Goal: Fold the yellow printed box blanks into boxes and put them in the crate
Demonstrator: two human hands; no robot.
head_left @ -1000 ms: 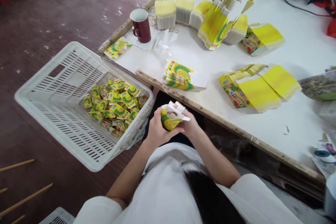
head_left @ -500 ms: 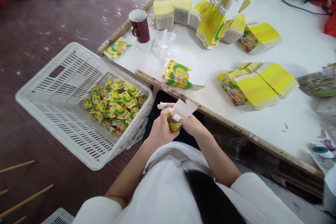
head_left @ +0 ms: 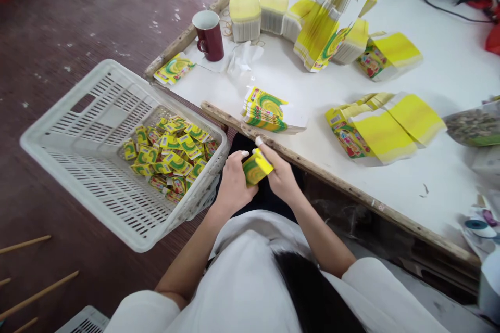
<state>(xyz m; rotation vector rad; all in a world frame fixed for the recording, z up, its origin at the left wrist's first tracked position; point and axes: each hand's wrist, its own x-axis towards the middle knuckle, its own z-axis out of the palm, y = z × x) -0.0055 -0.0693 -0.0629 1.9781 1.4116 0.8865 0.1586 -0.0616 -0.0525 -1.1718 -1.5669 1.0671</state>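
Note:
Above my lap, a small yellow and green box [head_left: 255,168] is held between both hands. My left hand [head_left: 235,184] is closed round its left side and lower end. My right hand [head_left: 282,177] grips the right side, its fingers beside a bright yellow flap at the box's upper end. White wrapping covers some fingertips. Just beyond my hands, at the table edge, lies a stack of flat printed cartons [head_left: 266,110]. To the left, a white plastic basket [head_left: 88,135] holds a heap of small yellow boxes [head_left: 172,153].
A dark red mug [head_left: 211,41] and a flat yellow pack [head_left: 174,68] are near the table's left corner. Bundles of yellow cartons [head_left: 394,127] lie farther right and back. The wooden table rim [head_left: 332,178] runs past my right forearm.
The pale flaps that stood up between my hands no longer show; the box now shows its printed face and a yellow flap. My fingers have shifted round it, the right ones upward.

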